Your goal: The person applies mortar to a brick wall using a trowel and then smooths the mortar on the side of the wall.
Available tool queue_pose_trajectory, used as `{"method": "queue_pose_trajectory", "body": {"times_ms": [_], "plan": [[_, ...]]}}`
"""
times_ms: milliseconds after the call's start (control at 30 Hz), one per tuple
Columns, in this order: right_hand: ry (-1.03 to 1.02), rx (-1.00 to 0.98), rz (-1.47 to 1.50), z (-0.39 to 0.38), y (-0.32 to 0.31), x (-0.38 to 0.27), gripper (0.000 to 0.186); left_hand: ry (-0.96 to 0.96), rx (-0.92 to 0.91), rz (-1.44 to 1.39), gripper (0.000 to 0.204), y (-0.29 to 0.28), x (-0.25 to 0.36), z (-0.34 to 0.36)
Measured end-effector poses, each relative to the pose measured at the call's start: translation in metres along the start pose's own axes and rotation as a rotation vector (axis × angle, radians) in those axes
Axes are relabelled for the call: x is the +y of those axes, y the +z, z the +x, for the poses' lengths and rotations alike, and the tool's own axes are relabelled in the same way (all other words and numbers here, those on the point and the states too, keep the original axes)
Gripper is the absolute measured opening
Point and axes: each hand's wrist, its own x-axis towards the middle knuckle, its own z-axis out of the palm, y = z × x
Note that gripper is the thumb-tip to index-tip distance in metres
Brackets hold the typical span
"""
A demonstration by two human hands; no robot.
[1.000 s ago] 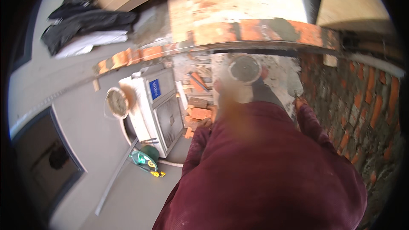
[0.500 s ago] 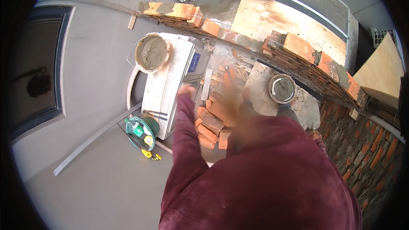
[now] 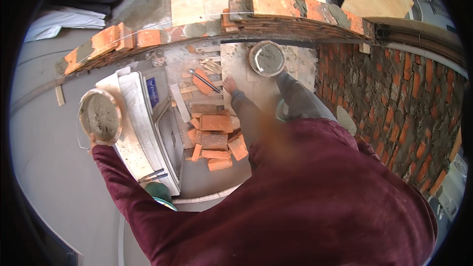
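Note:
My left arm reaches out to the left, and my left hand [image 3: 93, 141] grips the near rim of a round bucket of grey mortar [image 3: 100, 116]. This bucket stands on a white, mortar-stained appliance-like box [image 3: 140, 123]. On my right side, a grey, leaf-shaped trowel blade [image 3: 346, 120] sticks up just ahead of my right hand [image 3: 362, 141], which is closed around its handle. My sleeve and body hide most of that hand. Another mortar bucket [image 3: 267, 58] sits on a board in front of my feet.
Loose orange bricks [image 3: 215, 141] lie piled between the box and my legs. A low brick wall [image 3: 276, 6] with a string line curves across the far side. A rough brick face [image 3: 389, 103] is at the right. Pliers-like tools [image 3: 152, 175] rest on the box's near end.
My left hand has moved left, from beside the box onto the mortar bucket. My view has turned, and the trowel blade now shows on my right.

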Motion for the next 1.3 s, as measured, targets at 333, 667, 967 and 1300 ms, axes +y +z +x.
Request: {"method": "queue_pose_trajectory", "body": {"times_ms": [333, 667, 967, 1300], "plan": [[0.133, -0.139, 0.069, 0.063, 0.080, -0.003, 0.022, 0.252, -0.611, 0.224, 0.049, -0.011, 0.093, 0.032], [-0.019, -0.033, 0.580, 0.029, 0.158, -0.024, 0.048, 0.248, -0.452, 0.462, 0.064, 0.057, 0.074, -0.217], [-0.867, -0.499, 0.866, -0.028, 0.132, -0.150, 0.024, -0.007, -0.893, 0.419, 0.052, 0.059, 0.001, -0.428], [0.103, -0.012, 0.819, 0.083, 0.196, 0.097, 0.005, -0.051, -1.185, 0.640, 0.042, 0.156, -0.227, -0.543]]}}
